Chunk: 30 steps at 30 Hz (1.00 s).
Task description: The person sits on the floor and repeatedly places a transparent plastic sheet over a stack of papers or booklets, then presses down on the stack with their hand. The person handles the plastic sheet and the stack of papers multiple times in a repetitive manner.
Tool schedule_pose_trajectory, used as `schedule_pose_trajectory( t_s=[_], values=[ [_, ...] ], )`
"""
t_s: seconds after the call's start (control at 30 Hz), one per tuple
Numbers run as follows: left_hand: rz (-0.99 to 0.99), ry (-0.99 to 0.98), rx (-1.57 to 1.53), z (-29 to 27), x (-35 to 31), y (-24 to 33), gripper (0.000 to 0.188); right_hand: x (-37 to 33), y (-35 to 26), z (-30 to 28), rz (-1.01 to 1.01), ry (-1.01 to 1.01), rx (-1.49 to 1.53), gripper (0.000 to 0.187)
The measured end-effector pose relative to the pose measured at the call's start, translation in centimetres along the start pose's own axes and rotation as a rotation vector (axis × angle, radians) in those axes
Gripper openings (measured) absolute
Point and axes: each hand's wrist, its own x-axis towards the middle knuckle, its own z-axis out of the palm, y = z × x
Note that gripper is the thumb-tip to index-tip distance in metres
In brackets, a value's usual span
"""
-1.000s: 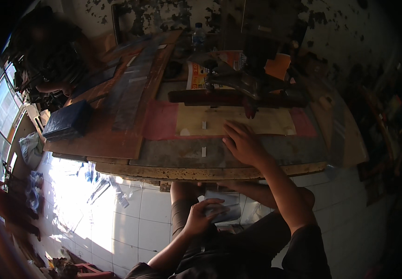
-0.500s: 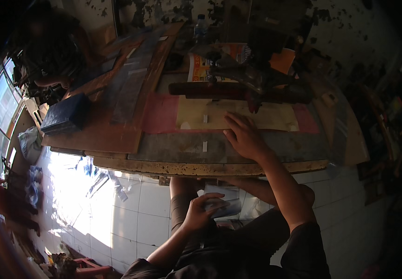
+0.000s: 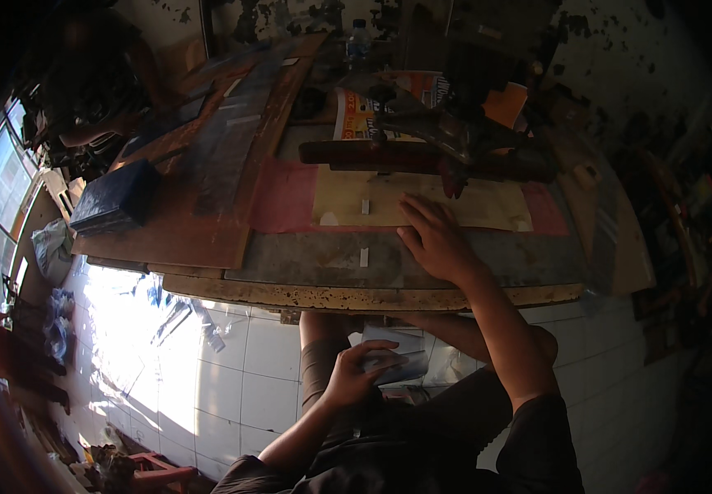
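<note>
below, worn workbench (image 3: 306,292), sunlit tiled floor (image 3: 232,362)

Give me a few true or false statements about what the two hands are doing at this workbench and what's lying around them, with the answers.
1. The right hand lies flat on the workbench. True.
2. The left hand is up on the bench beside it. False: it is below the bench edge, over the lap, holding pale sheets.
3. A clear bottle stands at the far side of the bench. True.
4. The dark blue box sits on the right end of the bench. False: it sits on the left end.
</note>
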Motion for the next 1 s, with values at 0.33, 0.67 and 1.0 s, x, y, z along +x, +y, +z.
schedule_pose_trajectory(
  t_s=[0.33,0.67,1.0],
  values=[
    [-0.005,0.011,0.033,-0.1,0.2,-0.2,0.028,-0.1,-0.1,-0.1,-0.001,-0.017,-0.014,0.049],
    [-0.056,0.001,0.033,-0.2,0.5,-0.3,0.036,0.0,-0.6,-0.5,0.024,-0.033,-0.007,0.050],
    [-0.137,0.009,-0.095,-0.4,0.5,-1.8,0.033,0.0,-0.9,-0.6,0.064,-0.074,0.019,0.051]
  ],
)
